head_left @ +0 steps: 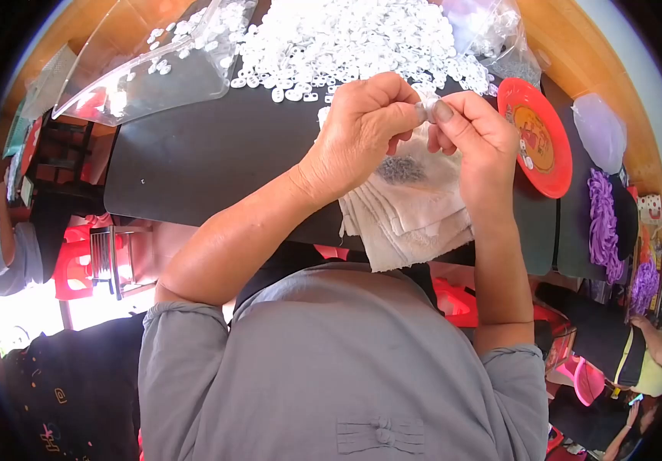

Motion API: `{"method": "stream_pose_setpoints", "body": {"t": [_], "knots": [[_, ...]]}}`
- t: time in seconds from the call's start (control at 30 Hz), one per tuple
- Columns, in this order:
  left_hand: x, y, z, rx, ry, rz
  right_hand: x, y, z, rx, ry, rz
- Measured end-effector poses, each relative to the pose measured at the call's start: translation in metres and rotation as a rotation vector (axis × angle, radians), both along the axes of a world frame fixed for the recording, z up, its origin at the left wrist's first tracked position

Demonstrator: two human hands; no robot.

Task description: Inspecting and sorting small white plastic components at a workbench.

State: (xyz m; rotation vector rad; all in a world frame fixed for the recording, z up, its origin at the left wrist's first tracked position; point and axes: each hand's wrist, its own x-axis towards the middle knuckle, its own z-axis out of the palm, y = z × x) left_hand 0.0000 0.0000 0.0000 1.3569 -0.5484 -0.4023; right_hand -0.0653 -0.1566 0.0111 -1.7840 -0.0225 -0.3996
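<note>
My left hand (358, 131) and my right hand (488, 142) meet above a folded pale cloth (412, 227) on the dark table. Thumbs and fingertips of both are pinched together around a small white plastic piece (427, 98), mostly covered by the fingers. On the cloth below them lies a little heap of tiny dark grey bits (402, 170), too small to name. Just beyond my hands spreads a large pile of white oval plastic pieces with holes (346, 42).
A see-through plastic bin (154, 96) with some white pieces lies far left. To the right are a red plate (560, 173) holding a few pieces, a see-through bag (508, 46) and purple cord bundles (604, 223). Other people sit at both sides.
</note>
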Motion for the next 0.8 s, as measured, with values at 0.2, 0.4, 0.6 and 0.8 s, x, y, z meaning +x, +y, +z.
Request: {"method": "stream_pose_setpoints", "body": {"t": [0.2, 0.4, 0.6, 0.8], "knots": [[0.0063, 0.0021, 0.001, 0.04, -0.01, -0.04, 0.0038, -0.0009, -0.0007, -0.07, 0.005, 0.052], [0.0067, -0.0015, 0.0004, 0.026, 0.079, -0.078, 0.0052, -0.0048, -0.0019, 0.044, 0.04, 0.021], [0.0057, -0.0007, 0.0039, 0.033, 0.127, -0.081, 0.0049, -0.0061, -0.0031, 0.014, 0.01, 0.015], [0.0034, -0.0035, -0.0019, 0.045, 0.068, -0.045, 0.004, 0.0007, -0.003, 0.028, 0.02, 0.012]]}}
